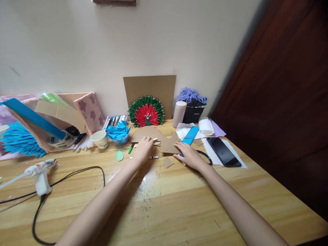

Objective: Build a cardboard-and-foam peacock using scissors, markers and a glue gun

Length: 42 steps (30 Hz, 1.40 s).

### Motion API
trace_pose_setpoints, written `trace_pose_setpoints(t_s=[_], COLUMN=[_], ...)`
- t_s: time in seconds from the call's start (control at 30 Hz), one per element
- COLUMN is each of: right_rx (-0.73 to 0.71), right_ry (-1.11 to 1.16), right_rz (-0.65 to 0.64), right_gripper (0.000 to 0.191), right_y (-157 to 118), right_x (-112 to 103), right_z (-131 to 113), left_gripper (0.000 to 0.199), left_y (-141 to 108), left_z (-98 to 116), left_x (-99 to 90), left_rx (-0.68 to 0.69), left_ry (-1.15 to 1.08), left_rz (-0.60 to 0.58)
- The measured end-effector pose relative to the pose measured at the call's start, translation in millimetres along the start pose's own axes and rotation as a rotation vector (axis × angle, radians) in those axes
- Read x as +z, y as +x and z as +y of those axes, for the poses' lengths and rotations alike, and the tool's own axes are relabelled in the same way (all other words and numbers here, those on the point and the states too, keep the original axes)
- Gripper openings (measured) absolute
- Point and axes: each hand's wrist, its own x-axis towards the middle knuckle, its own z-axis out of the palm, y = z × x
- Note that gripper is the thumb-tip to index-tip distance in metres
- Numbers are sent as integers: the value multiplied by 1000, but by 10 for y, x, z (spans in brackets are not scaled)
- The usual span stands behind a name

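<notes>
My left hand (144,149) is closed, fingers curled down at the front edge of a half-round piece of brown cardboard (146,133). A white pen tip and thin brown strands (157,145) show beside its fingertips; what it grips is hidden. My right hand (189,154) holds the right edge of a notched cardboard piece (169,145), fingers on top and thumb by the lower edge. Partly under this hand lie scissors, with a dark handle loop (208,158) showing. A small cardboard scrap (168,162) and a white marker (153,157) lie between the hands.
A glue gun (42,177) with its cord lies left. Behind it are a paper cup (99,139) and a bowl of blue folded pieces (119,133). A red-green peacock craft (147,112) leans at the back. A pink bottle (179,114) and phone (223,152) are right.
</notes>
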Motion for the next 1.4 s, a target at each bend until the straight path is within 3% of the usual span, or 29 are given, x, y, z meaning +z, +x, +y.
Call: trace_pose_setpoints(t_s=[0.17,0.37,0.57,0.7,0.87,1.0,1.1,1.2,1.3,1.4], right_rx=[26,166,170,110,139,115,123,309,466,513], right_ry=[52,90,93,127,166,131,41,-3,-55,-43], right_rz=[110,310,351,287,272,293,205,21,-150,-239], right_gripper=[32,33,37,39,31,15,5,7,14,16], right_y=[27,34,59,90,111,97,39,-89,-234,-304], right_x=[40,-1,64,132,187,28,-196,-378,-441,-417], right_z=[-47,-110,-104,-76,-42,-23,96,302,435,391], left_gripper=[14,17,15,23,35,47,46,47,52,48], left_y=[249,228,139,16,-102,-114,-84,-48,-16,4], left_z=[19,-32,-183,-280,-328,-317,-291,-280,-302,-339], left_x=[182,79,-100,-169,-125,-24,40,57,16,-47], left_rx=[11,-1,-98,-171,-397,-492,-546,-577,-571,-553], left_ry=[-19,-88,-253,-427,-912,-1005,-1028,-986,-913,-859], left_rz=[-17,-6,19,21,56,58,55,89,158,207])
